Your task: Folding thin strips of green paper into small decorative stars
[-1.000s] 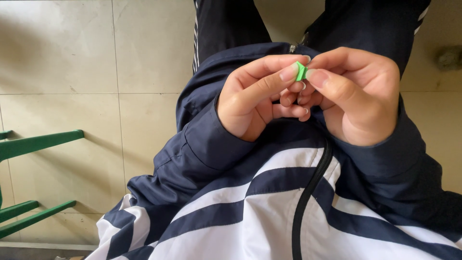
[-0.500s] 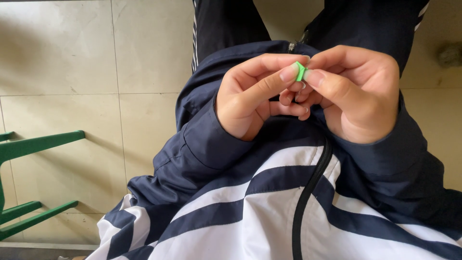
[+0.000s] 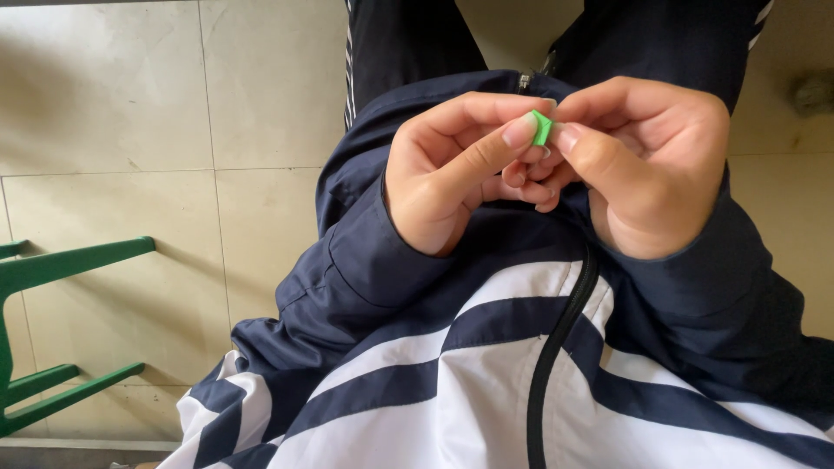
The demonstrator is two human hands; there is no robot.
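Green piece: a small bright green piece [image 3: 542, 128] is pinched in the upper middle of the frame, between the two hands; only a sliver shows, so its kind cannot be told.
Left hand: the left hand [image 3: 452, 174] is curled just left of centre, its thumb and forefinger closed on the left edge of the green piece; the other fingers are folded under, seemingly as a prop.
Right hand: the right hand [image 3: 647, 165] is closed on the right edge of the piece, its thumb laid along the top, so the piece is clamped from both sides.
Hands together: the fingertips are pressed against each other around the piece, which is held clear of the lap, probably so that so small a thing is kept steady and in sight.
Jacket: a navy and white striped jacket [image 3: 452, 382] with a black zip [image 3: 556, 347] fills the lower part of the frame; its navy cuffs reach the wrists.
Floor: pale floor tiles [image 3: 130, 130] are seen at the left and the upper left.
Green frame: dark green bars of a piece of furniture [image 3: 61, 269] stand at the lower left edge, well apart from the hands.
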